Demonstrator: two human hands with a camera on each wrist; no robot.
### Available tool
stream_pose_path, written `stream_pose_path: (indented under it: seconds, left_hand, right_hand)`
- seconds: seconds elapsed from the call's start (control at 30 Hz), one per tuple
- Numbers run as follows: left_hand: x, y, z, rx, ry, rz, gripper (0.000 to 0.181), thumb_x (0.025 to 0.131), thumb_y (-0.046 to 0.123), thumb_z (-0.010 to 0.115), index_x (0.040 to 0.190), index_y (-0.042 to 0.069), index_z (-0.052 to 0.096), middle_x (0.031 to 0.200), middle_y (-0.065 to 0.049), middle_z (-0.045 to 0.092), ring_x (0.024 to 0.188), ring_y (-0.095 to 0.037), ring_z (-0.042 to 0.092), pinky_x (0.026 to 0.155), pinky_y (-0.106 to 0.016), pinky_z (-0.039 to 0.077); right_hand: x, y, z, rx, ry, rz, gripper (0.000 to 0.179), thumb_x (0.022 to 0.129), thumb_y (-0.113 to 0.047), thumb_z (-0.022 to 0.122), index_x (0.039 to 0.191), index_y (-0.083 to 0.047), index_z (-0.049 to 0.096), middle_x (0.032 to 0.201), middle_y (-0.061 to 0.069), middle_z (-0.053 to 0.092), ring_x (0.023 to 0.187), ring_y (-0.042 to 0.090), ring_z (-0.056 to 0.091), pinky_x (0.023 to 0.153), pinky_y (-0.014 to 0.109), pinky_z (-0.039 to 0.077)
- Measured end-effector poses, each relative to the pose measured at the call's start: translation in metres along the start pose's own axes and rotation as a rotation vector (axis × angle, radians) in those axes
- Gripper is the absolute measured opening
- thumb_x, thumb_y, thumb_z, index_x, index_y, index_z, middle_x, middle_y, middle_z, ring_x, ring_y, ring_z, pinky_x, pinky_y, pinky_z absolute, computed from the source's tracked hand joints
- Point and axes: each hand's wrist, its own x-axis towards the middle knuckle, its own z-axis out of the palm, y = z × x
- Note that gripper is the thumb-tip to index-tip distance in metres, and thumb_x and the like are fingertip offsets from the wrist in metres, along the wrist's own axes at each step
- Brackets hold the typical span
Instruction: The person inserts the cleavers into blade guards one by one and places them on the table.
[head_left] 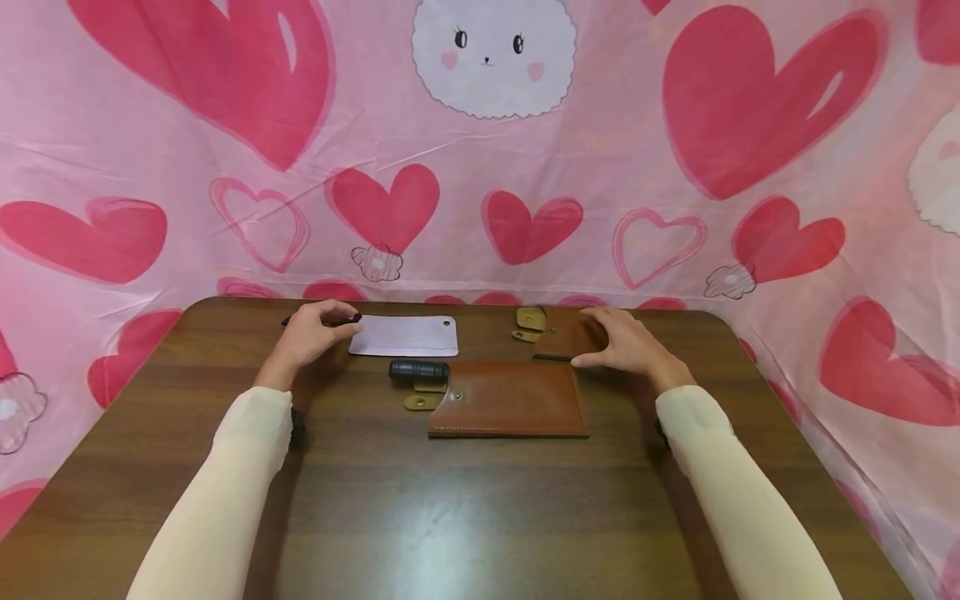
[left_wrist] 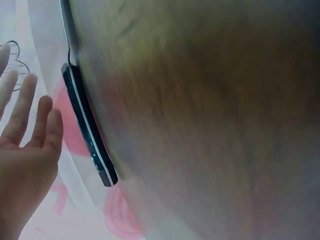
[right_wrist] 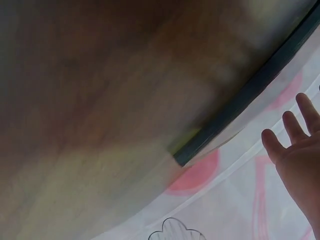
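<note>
A cleaver with a pale shiny blade and a hole in one corner lies toward the back of the table. My left hand hovers over its black handle, the relaxed fingers standing apart from it in the left wrist view. At the back right is a brown leather sheath with olive snap straps. My right hand reaches over the sheath's right end, thumb near its front edge. Its fingers are spread and loosely extended in the right wrist view, beside the sheath's dark edge.
In front lies a larger brown leather sheath, with a black ribbed handle sticking out at its left end. The wooden table ends at the back against a pink cloth printed with hearts.
</note>
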Motion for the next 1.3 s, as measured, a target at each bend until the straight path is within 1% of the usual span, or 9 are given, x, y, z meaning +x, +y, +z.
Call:
stream_pose_path:
  seconds: [0.13, 0.33, 0.43, 0.53, 0.63, 0.8, 1.0, 1.17, 1.3]
  left_hand:
    - [0.003, -0.005, -0.003, 0.019, 0.016, -0.019, 0.038, 0.095, 0.021, 0.073, 0.123, -0.003, 0.066, 0.123, -0.024, 0.065, 0.114, -0.041, 0.056, 0.103, -0.055, 0.041]
    - [0.008, -0.011, -0.008, 0.092, -0.041, -0.065, 0.043, 0.095, 0.027, 0.072, 0.128, 0.000, 0.064, 0.128, -0.025, 0.062, 0.117, -0.042, 0.053, 0.105, -0.060, 0.038]
    - [0.011, -0.014, -0.010, 0.110, -0.062, -0.085, 0.047, 0.095, 0.029, 0.072, 0.131, 0.000, 0.062, 0.133, -0.025, 0.059, 0.123, -0.044, 0.050, 0.108, -0.062, 0.034]
    - [0.015, -0.016, -0.011, 0.119, -0.078, -0.105, 0.050, 0.095, 0.031, 0.072, 0.133, 0.000, 0.061, 0.138, -0.026, 0.056, 0.129, -0.045, 0.045, 0.110, -0.063, 0.031]
    - [0.020, -0.018, -0.012, 0.136, -0.089, -0.109, 0.051, 0.094, 0.031, 0.072, 0.133, 0.000, 0.060, 0.140, -0.026, 0.055, 0.132, -0.046, 0.042, 0.110, -0.064, 0.030]
    - [0.026, -0.019, -0.016, 0.160, -0.096, -0.090, 0.051, 0.094, 0.030, 0.073, 0.132, -0.002, 0.061, 0.138, -0.027, 0.056, 0.133, -0.047, 0.041, 0.110, -0.063, 0.030]
    - [0.028, -0.023, -0.019, 0.195, -0.150, -0.101, 0.047, 0.095, 0.028, 0.072, 0.130, -0.004, 0.064, 0.134, -0.029, 0.057, 0.124, -0.046, 0.045, 0.107, -0.063, 0.034]
    - [0.030, -0.029, -0.020, 0.216, -0.141, -0.076, 0.042, 0.095, 0.025, 0.073, 0.124, -0.004, 0.068, 0.127, -0.029, 0.061, 0.113, -0.043, 0.049, 0.102, -0.061, 0.038]
    - [0.031, -0.034, -0.020, 0.238, -0.131, -0.076, 0.040, 0.094, 0.026, 0.074, 0.122, -0.002, 0.069, 0.124, -0.028, 0.062, 0.110, -0.042, 0.050, 0.099, -0.060, 0.039]
  right_hand:
    - [0.002, 0.005, -0.004, -0.006, -0.028, 0.019, 0.103, 0.077, -0.056, 0.083, 0.153, -0.003, 0.039, 0.157, 0.022, 0.036, 0.145, 0.045, 0.026, 0.113, 0.067, 0.021]
    - [0.007, 0.010, -0.007, -0.086, -0.036, -0.002, 0.102, 0.077, -0.059, 0.082, 0.151, -0.001, 0.042, 0.154, 0.025, 0.039, 0.141, 0.048, 0.032, 0.112, 0.067, 0.023]
    - [0.010, 0.013, -0.006, -0.119, -0.042, -0.006, 0.103, 0.076, -0.061, 0.082, 0.150, 0.000, 0.043, 0.152, 0.026, 0.041, 0.139, 0.049, 0.034, 0.110, 0.069, 0.024]
    - [0.011, 0.016, -0.005, -0.122, -0.059, 0.012, 0.104, 0.075, -0.062, 0.081, 0.151, -0.001, 0.042, 0.153, 0.026, 0.039, 0.140, 0.049, 0.033, 0.109, 0.070, 0.024]
    - [0.012, 0.020, -0.006, -0.120, -0.075, 0.035, 0.106, 0.074, -0.063, 0.082, 0.152, -0.003, 0.041, 0.155, 0.025, 0.036, 0.142, 0.048, 0.031, 0.109, 0.072, 0.023]
    - [0.013, 0.021, -0.009, -0.127, -0.094, 0.043, 0.110, 0.072, -0.064, 0.083, 0.153, -0.003, 0.039, 0.156, 0.027, 0.034, 0.142, 0.050, 0.028, 0.107, 0.075, 0.021]
    - [0.017, 0.021, -0.007, -0.157, -0.123, 0.047, 0.114, 0.070, -0.064, 0.084, 0.155, -0.005, 0.037, 0.158, 0.026, 0.032, 0.143, 0.050, 0.029, 0.109, 0.073, 0.020]
    - [0.018, 0.022, -0.006, -0.117, -0.140, 0.058, 0.115, 0.069, -0.061, 0.086, 0.156, -0.006, 0.035, 0.160, 0.025, 0.029, 0.145, 0.048, 0.026, 0.110, 0.073, 0.019]
    - [0.020, 0.024, -0.005, -0.082, -0.148, 0.065, 0.115, 0.069, -0.061, 0.086, 0.157, -0.007, 0.033, 0.161, 0.024, 0.027, 0.146, 0.047, 0.023, 0.109, 0.075, 0.017]
